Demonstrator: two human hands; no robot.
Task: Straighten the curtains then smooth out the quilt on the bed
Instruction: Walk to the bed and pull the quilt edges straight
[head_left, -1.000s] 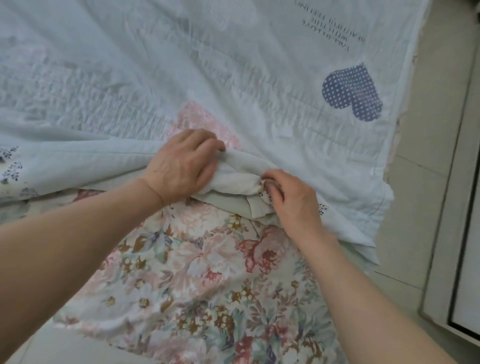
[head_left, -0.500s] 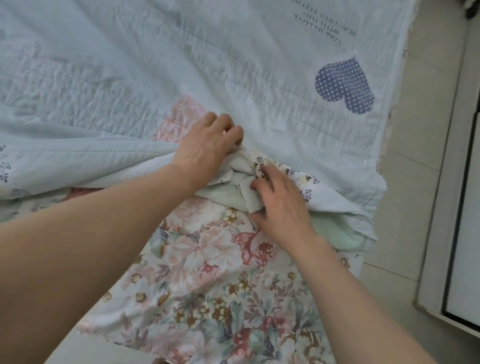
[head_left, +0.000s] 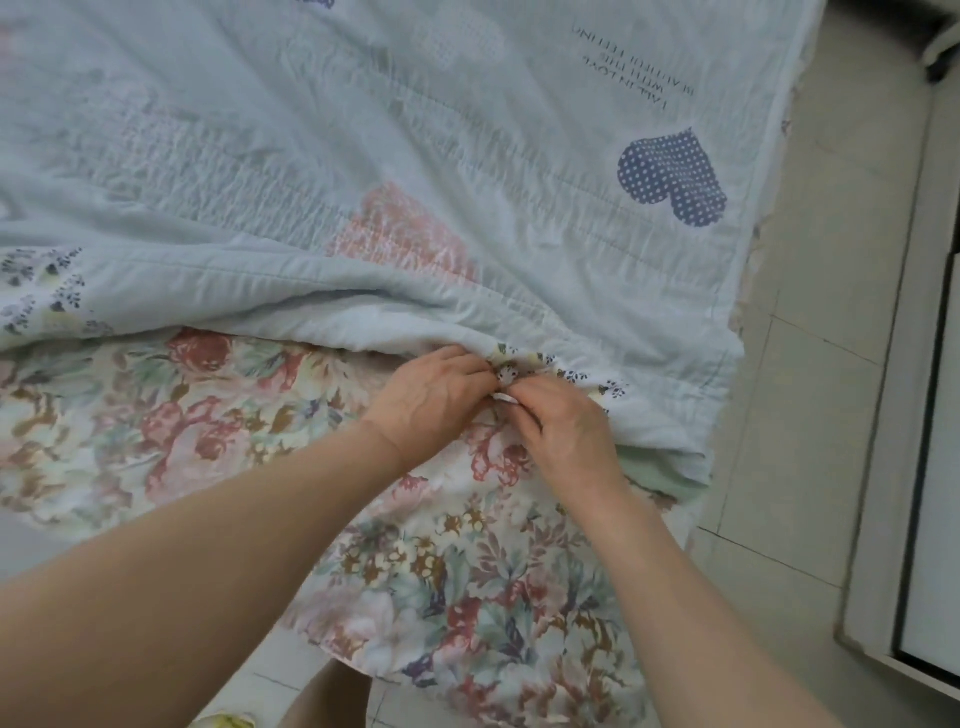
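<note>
I saw the quilt (head_left: 363, 156) was pale blue, printed with a navy heart (head_left: 670, 179) dotted white, a faded pink patch (head_left: 405, 234) and dark lettering (head_left: 634, 67). Its turned-back underside (head_left: 41, 291) was whitish with small dark-blue sprigs. The sheet (head_left: 457, 571) beneath carried red, pink, brown and teal flowers on cream. The floor tiles (head_left: 831, 364) were pale grey.

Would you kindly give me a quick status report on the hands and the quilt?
Left hand and right hand both pinching the quilt edge together. Edge bunched and folded back over the floral sheet. Nothing in the way.
</note>
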